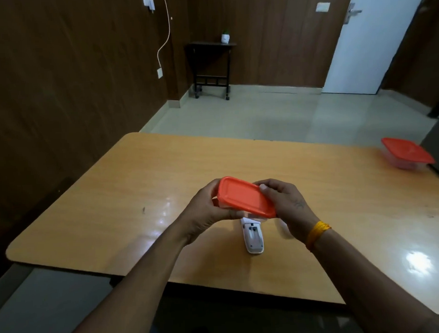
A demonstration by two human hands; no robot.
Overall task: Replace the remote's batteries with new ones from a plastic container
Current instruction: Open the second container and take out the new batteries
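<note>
While both hands hold it above the table [90,195], the small plastic container [245,199] sits tilted, its orange lid [244,196] turned toward the camera. Left hand [207,209] wraps the near-left end, fingers curled under the clear base, thumb at the lid's edge. Right hand [284,201] grips the far-right end, thumb tip resting on the lid's corner. Lid appears seated all round; not yet opened.

Handling, judged: container looks light and thin-walled, moderately stiff, with smooth plastic that could slip. The lid is likely a press-fit and somewhat flexible, so the best hold is the base in one hand while the other peels at a corner lip. A sudden release could scatter whatever is inside.

Contents: cannot tell; the base is almost wholly hidden by lid and fingers. No batteries visible.

Remote [252,237] lies on the table directly below the hands, back side up, battery bay open; the bay appears empty, though detail is small.

Second orange-lidded container [407,154] rests closed at the table's far right edge, well apart. Contents indistinct.
</note>
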